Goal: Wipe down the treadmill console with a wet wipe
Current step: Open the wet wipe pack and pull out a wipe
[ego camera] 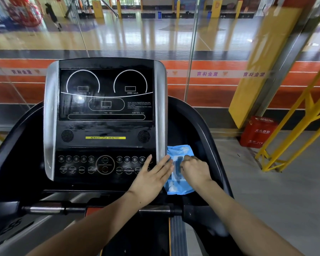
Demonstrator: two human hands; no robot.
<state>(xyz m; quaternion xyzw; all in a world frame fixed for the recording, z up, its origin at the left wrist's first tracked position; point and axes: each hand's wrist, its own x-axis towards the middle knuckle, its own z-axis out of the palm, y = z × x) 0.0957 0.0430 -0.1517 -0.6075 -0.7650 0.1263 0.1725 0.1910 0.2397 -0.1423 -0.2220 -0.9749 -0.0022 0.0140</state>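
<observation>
The treadmill console (105, 100) stands in front of me, black with silver side trims, a dark display above and a button panel (100, 165) below. A blue wet wipe packet (179, 151) lies in the tray to the right of the console. My left hand (151, 176) lies flat with straight fingers, its fingertips on the packet's left edge and the console's lower right corner. My right hand (194, 168) rests on the packet with fingers curled, pinching at its dark opening flap. No loose wipe is visible.
A handlebar (155, 209) runs across below my forearms. The black side arm (211, 137) of the treadmill curves round the tray. A red box (257, 132) and yellow metal frame (294, 130) stand on the floor at right. A glass wall faces a sports hall.
</observation>
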